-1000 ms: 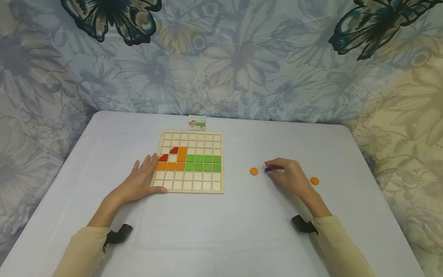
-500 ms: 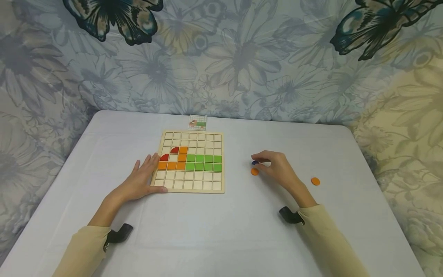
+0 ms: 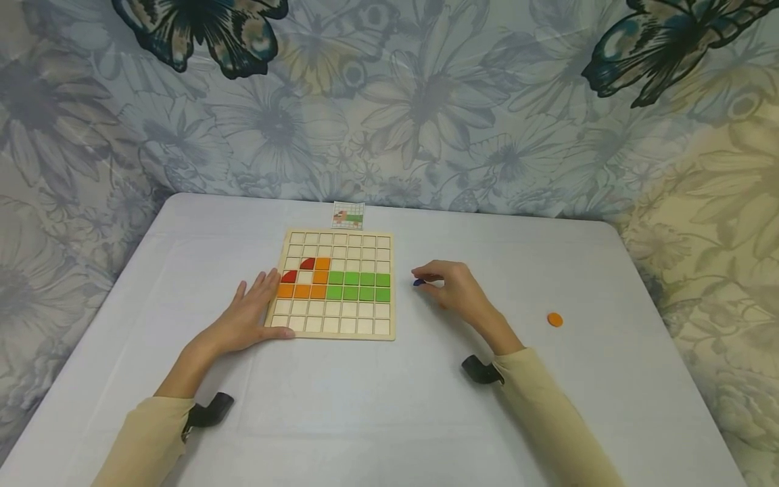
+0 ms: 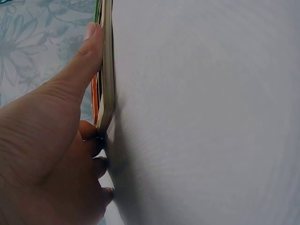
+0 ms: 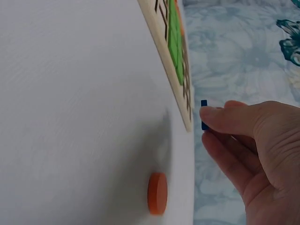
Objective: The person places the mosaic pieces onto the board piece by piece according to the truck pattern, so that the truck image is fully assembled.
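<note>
A wooden grid board (image 3: 341, 327) lies on the table, several of its squares filled with orange, green and red tiles. My left hand (image 3: 246, 321) rests at its lower left corner, fingers straight along the left side and thumb on the front edge. In the left wrist view the thumb (image 4: 82, 65) lies along the board's edge. Just right of the board, my right hand (image 3: 453, 291) pinches a small flat blue piece (image 5: 204, 123) between thumb and fingertips, above the table. Much of this piece is hidden by the fingers.
In the right wrist view an orange disc (image 5: 158, 193) stands out below the hand; the hand covers it in the head view. Another orange disc (image 3: 555, 320) lies farther right. A small pattern card (image 3: 348, 216) sits behind the board. Patterned cloth (image 3: 389, 122) hangs behind the table.
My right hand has carried the blue piece leftward, passing over the nearer orange disc, and is now close to the board's right side. My left hand has stayed in place.
</note>
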{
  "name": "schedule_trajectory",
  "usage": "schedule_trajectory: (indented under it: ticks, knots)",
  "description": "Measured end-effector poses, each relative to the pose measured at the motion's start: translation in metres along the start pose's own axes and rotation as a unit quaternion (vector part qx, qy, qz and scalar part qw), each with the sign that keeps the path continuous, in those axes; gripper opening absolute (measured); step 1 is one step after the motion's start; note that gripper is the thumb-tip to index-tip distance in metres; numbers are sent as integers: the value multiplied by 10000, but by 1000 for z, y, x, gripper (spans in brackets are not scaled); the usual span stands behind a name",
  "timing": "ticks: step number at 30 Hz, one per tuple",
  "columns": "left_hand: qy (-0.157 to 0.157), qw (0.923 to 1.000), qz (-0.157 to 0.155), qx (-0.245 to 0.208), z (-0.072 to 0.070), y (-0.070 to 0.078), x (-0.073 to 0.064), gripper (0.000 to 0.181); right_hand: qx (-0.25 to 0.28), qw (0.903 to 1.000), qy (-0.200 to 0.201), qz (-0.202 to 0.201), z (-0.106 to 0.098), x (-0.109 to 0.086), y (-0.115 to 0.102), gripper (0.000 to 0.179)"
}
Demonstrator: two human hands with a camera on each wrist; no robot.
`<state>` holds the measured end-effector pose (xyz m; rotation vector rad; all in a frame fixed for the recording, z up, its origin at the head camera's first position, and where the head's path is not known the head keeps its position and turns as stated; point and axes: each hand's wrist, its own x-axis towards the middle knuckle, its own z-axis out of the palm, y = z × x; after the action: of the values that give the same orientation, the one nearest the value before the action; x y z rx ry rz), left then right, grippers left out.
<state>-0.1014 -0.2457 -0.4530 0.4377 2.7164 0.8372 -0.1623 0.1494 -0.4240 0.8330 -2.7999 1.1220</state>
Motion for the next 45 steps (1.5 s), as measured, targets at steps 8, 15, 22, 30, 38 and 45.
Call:
schedule_trajectory:
  ticks: [8,15,22,30,38,45]
  knots:
    - [13,10000,14,-10,-1,0,0,120,181,9995,-218,-146,15,19,-9,29]
    - [-3,10000,0,-21,2,-3,-1,121,332,9989,-320,-75,28,30,-15,29]
    - [-12,10000,-32,-63,3,-3,-3,121,343,9977,-578,-29,46,44,-28,28]
    - [56,9999,35,-82,3,-1,-5,119,144,9963,-811,-226,60,60,-49,27]
    - [7,10000,-40,-21,3,-1,-2,121,65,9940,-1008,-426,76,75,-64,27]
    - [28,10000,-5,11,0,1,-1,119,62,9922,-1097,-593,92,88,-76,26]
